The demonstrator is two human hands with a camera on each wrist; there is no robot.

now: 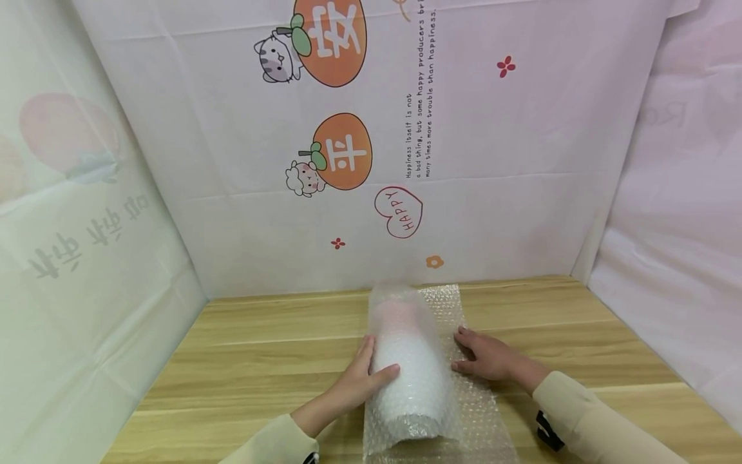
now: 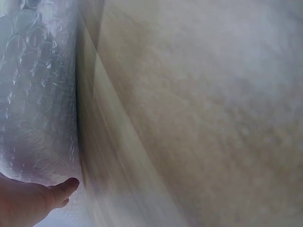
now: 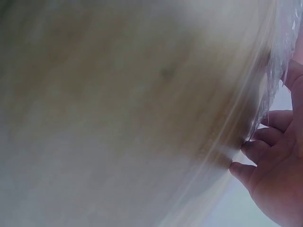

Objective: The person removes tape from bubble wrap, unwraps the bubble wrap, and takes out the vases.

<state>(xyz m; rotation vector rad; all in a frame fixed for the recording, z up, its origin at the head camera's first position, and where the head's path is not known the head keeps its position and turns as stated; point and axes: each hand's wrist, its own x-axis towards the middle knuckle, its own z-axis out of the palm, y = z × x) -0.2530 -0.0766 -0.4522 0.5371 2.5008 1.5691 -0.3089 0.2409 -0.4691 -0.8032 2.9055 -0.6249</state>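
Observation:
A white, rounded, long object (image 1: 410, 361), pinkish toward its far end, lies under a layer of bubble wrap; its kind cannot be made out. My left hand (image 1: 361, 381) rests against its left side, thumb laid over the top and fingers stretched along the flank. In the left wrist view, the bubbled surface (image 2: 40, 90) rises beside the fingers (image 2: 61, 191). A flat part of the bubble wrap (image 1: 478, 403) spreads to the right beneath the object. My right hand (image 1: 489, 356) pinches its right edge, and the right wrist view shows the fingers (image 3: 258, 151) at that edge.
The wood-grain table (image 1: 272, 361) extends on both sides of the wrap. A white printed cloth (image 1: 493, 161) hangs behind it, with more cloth (image 1: 87, 245) at the left and right (image 1: 684, 225).

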